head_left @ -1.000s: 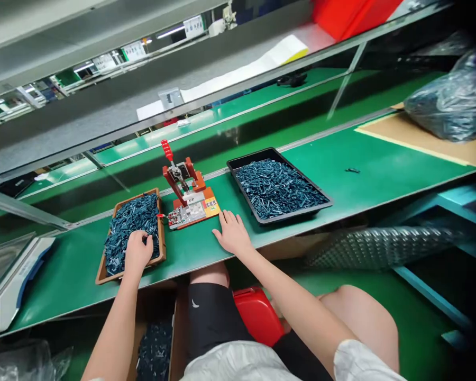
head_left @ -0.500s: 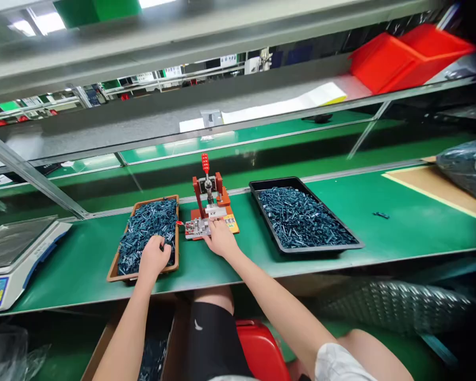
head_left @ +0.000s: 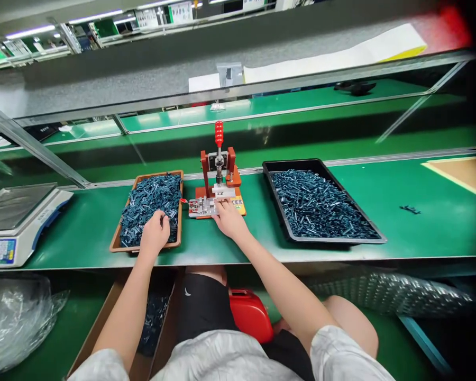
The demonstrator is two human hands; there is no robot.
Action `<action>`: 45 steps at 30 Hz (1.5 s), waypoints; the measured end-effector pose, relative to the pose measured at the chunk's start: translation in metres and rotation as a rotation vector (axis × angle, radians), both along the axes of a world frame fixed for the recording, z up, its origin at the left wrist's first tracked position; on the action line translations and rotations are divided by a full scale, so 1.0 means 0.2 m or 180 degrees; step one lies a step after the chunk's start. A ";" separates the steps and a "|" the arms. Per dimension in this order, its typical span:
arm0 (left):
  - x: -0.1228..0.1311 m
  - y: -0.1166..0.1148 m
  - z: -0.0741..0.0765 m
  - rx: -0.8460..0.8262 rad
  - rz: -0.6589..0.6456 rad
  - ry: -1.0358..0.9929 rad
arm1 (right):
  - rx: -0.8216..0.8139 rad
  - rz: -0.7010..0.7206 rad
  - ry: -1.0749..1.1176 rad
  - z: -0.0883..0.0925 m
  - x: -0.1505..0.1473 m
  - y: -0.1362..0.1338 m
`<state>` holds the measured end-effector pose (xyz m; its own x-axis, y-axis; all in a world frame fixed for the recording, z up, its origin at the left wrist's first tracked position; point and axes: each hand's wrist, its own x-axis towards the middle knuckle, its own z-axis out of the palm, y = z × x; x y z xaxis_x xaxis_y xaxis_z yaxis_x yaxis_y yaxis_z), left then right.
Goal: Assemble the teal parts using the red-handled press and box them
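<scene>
My left hand [head_left: 154, 234] rests in the brown tray [head_left: 116, 241] of small dark blue parts [head_left: 150, 198], fingers curled into the pile; what they pinch is hidden. My right hand [head_left: 229, 219] lies on the front of the orange press jig [head_left: 217, 180], fingertips on its metal fixture plate [head_left: 201, 206]. The jig's red-handled lever [head_left: 219, 133] stands upright. A black tray [head_left: 273, 165] heaped with the same dark parts [head_left: 321, 203] sits to the right of the jig.
A weighing scale [head_left: 16, 222] stands at the left end of the green bench [head_left: 420, 233]. A loose dark part [head_left: 410, 209] lies far right. A clear plastic bag [head_left: 16, 312] and a carton of parts [head_left: 153, 323] sit below the bench. A red stool [head_left: 249, 315] is under me.
The view swung from tilted to level. My right hand moved from the bench beside the jig onto its fixture plate. My left hand stayed in the brown tray.
</scene>
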<state>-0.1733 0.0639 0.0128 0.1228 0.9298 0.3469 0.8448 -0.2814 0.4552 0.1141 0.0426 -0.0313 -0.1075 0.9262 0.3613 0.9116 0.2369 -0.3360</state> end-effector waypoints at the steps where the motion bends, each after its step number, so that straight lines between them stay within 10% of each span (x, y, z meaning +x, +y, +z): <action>1: 0.00 0.00 -0.01 0.0042 -0.0007 -0.0048 | 0.0015 0.0014 -0.0034 0.00 0.00 -0.01; 19: 0.02 -0.02 0.04 0.0077 -0.0009 0.0321 | -0.0095 0.0236 -0.0153 0.01 0.06 0.00; 31: 0.00 -0.02 0.00 0.0187 -0.0032 0.0134 | -0.0225 0.0222 -0.0066 -0.04 0.07 -0.43; 39: 0.00 -0.02 0.01 0.0204 -0.0088 0.0200 | -0.0375 0.0541 0.0049 -0.02 0.15 -0.37; 45: 0.00 -0.01 0.01 0.0132 -0.0095 0.0228 | -0.0469 -0.0053 0.0000 0.05 -0.01 -0.27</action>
<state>-0.1725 0.0615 0.0140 0.1763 0.9104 0.3743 0.8657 -0.3243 0.3812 0.1117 -0.0114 -0.0207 -0.0916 0.9709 0.2214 0.9150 0.1697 -0.3660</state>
